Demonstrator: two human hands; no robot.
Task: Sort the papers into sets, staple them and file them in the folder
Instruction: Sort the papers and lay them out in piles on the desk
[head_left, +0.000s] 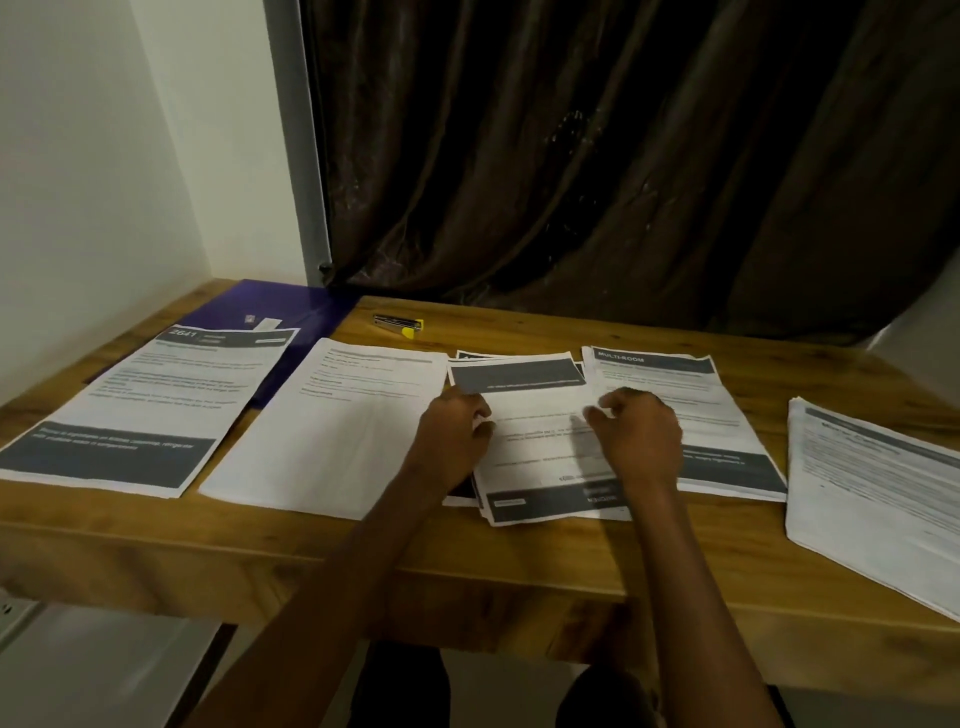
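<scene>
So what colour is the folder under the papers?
Purple; the folder shows best in the head view, at the table's far left.

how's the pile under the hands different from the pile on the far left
The pile under the hands lies upside down to the viewer, header band nearest; the far-left pile reads upright. The first is fanned and uneven and lies on bare table; the second looks squarer and partly covers the purple folder. Both are printed sheets with dark bands.

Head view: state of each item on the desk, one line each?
Purple folder: closed, flat, partly under the far-left pile.
Stapler: lying unused, far edge.
Middle pile: fanned, upside down, both hands on it.
Left hand: curled at pile edge.
Right hand: curled on pile.
Right stack: thick, overhanging the desk.
</scene>
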